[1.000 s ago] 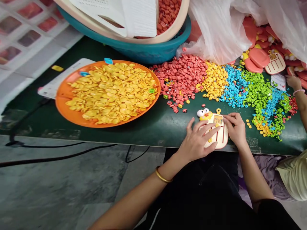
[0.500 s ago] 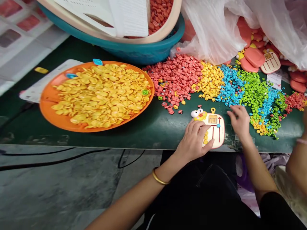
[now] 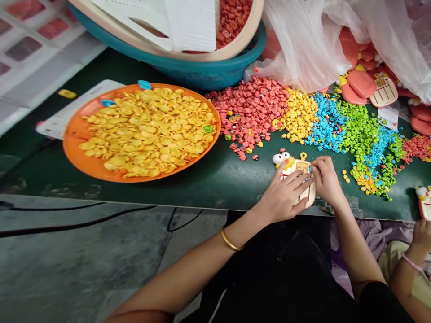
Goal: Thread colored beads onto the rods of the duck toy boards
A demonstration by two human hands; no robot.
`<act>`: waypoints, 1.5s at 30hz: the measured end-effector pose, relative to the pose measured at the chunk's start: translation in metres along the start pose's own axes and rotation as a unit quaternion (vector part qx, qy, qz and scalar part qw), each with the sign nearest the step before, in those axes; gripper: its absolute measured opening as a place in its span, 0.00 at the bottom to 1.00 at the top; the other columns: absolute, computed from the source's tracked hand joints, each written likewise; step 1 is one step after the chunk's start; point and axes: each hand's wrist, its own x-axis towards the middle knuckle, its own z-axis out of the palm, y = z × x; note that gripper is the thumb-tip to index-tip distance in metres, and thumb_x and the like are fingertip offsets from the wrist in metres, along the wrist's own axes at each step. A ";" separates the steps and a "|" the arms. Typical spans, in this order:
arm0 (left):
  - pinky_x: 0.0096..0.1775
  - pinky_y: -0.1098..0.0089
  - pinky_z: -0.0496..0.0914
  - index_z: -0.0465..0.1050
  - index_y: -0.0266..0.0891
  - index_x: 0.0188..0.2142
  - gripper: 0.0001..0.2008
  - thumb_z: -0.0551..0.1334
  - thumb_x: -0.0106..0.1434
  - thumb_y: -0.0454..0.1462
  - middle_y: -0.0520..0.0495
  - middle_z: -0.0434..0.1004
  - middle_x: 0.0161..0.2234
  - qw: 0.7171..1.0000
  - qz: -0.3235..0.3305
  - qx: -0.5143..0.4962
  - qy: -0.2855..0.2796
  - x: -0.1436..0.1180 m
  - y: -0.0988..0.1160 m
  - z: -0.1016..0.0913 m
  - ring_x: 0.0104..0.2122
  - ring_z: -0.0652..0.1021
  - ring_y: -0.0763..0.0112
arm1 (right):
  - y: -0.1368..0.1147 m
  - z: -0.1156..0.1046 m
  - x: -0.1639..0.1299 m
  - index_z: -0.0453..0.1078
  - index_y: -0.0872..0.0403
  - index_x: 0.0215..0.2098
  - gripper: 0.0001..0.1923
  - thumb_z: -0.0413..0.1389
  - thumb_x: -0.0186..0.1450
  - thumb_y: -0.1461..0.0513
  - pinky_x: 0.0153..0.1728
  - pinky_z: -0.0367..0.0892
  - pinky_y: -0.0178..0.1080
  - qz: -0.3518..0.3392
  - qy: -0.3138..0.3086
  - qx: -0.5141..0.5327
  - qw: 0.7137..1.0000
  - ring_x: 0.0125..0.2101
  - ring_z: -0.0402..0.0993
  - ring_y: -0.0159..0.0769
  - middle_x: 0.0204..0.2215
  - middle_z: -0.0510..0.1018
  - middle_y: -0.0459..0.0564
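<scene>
Fingers of the right hand (image 3: 326, 180) drawn together at the tips, over the upper right edge of a cream board (image 3: 312, 190). A small blue piece (image 3: 310, 169) shows right at the tips; gripped or merely pressed, cannot tell. Fingers of the left hand (image 3: 280, 196) spread apart and laid across the board's face, which lies on the tabletop (image 3: 242, 181) close to its front edge.

Step in hand, by judgement: setting the blue piece at the board's right-hand slot. Best done with the piece square to the slot and pressed straight down, the left palm bearing evenly so the board cannot skid or tip. Left fingertips lie very near the pressing point; better a little farther back.

Hidden: the middle of the board and most of its slots, under the left fingers; the blue piece's underside, so its seating cannot be judged.

Just right of the right fingers, a few loose yellow pieces (image 3: 345, 176). Beyond the fingertips, heaped blue pieces (image 3: 326, 123), part-mixed with their neighbours. Far right of the fingers, a second board (image 3: 424, 204) and a co-worker's hand (image 3: 423, 234), both cut off; its grip unclear. Farthest, a plastic bag (image 3: 303, 49) veils some of the red parts.
</scene>
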 end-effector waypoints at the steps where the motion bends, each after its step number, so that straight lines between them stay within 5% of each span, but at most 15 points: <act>1: 0.68 0.40 0.38 0.68 0.38 0.60 0.23 0.54 0.69 0.43 0.41 0.74 0.58 1.000 -0.007 -0.002 0.012 0.000 0.000 0.001 0.59 0.71 0.55 | -0.001 0.004 0.002 0.68 0.52 0.39 0.09 0.46 0.70 0.62 0.49 0.69 0.43 0.013 0.012 0.006 1.000 0.43 0.70 0.39 0.40 0.70 0.54; 5: 0.68 0.44 0.49 0.73 0.36 0.55 0.20 0.56 0.67 0.41 0.40 0.78 0.50 0.996 -0.044 0.003 0.072 -0.003 0.004 0.004 0.52 0.75 0.56 | -0.002 0.011 0.006 0.69 0.52 0.40 0.08 0.49 0.68 0.63 0.44 0.71 0.41 0.050 0.053 0.013 0.997 0.39 0.70 0.38 0.38 0.69 0.52; 12: 0.62 0.48 0.61 0.75 0.36 0.43 0.16 0.58 0.66 0.45 0.40 0.78 0.43 0.993 -0.068 0.016 0.096 -0.005 0.004 0.009 0.47 0.75 0.56 | -0.008 0.000 -0.013 0.76 0.50 0.40 0.13 0.48 0.70 0.63 0.47 0.71 0.40 -0.038 -0.022 0.020 0.999 0.43 0.74 0.38 0.39 0.76 0.52; 17: 0.64 0.47 0.57 0.72 0.42 0.54 0.19 0.58 0.67 0.45 0.43 0.74 0.57 0.998 -0.034 0.018 0.054 -0.002 0.001 0.004 0.58 0.70 0.53 | 0.025 0.000 0.035 0.75 0.53 0.40 0.08 0.56 0.67 0.59 0.40 0.71 0.42 0.039 0.107 -0.053 0.992 0.35 0.73 0.39 0.37 0.77 0.53; 21: 0.63 0.49 0.60 0.70 0.41 0.58 0.21 0.57 0.68 0.42 0.44 0.74 0.58 0.999 -0.016 -0.001 0.047 -0.001 -0.001 0.006 0.59 0.72 0.56 | 0.043 0.002 0.065 0.74 0.54 0.38 0.07 0.54 0.66 0.62 0.44 0.69 0.45 0.023 0.068 -0.121 0.990 0.38 0.72 0.44 0.35 0.77 0.55; 29: 0.67 0.52 0.57 0.69 0.38 0.58 0.20 0.56 0.69 0.37 0.43 0.77 0.56 0.995 0.016 -0.042 0.087 -0.005 -0.002 0.009 0.56 0.76 0.63 | 0.010 -0.005 0.009 0.72 0.52 0.41 0.12 0.47 0.71 0.61 0.46 0.69 0.43 -0.011 0.035 0.018 0.999 0.43 0.71 0.40 0.39 0.72 0.53; 34: 0.66 0.47 0.57 0.69 0.35 0.55 0.21 0.60 0.65 0.42 0.38 0.76 0.54 0.994 -0.048 -0.032 0.096 -0.002 0.000 0.006 0.56 0.75 0.56 | 0.004 0.011 0.004 0.71 0.52 0.37 0.07 0.51 0.67 0.62 0.40 0.71 0.41 0.046 0.068 0.052 0.995 0.38 0.70 0.38 0.37 0.69 0.51; 39: 0.64 0.45 0.60 0.71 0.36 0.46 0.17 0.61 0.63 0.44 0.35 0.75 0.52 0.991 -0.072 -0.018 0.112 -0.001 0.001 0.008 0.55 0.73 0.53 | -0.004 0.007 -0.010 0.73 0.50 0.35 0.10 0.50 0.69 0.64 0.44 0.70 0.41 -0.017 0.008 0.031 0.999 0.41 0.72 0.39 0.36 0.73 0.50; 45: 0.65 0.45 0.57 0.73 0.37 0.46 0.17 0.61 0.63 0.45 0.40 0.76 0.50 0.992 -0.069 -0.004 0.101 -0.001 0.000 0.007 0.54 0.73 0.54 | 0.014 0.006 0.041 0.75 0.51 0.42 0.10 0.52 0.69 0.64 0.44 0.70 0.43 -0.061 0.072 -0.031 0.995 0.40 0.72 0.41 0.38 0.75 0.52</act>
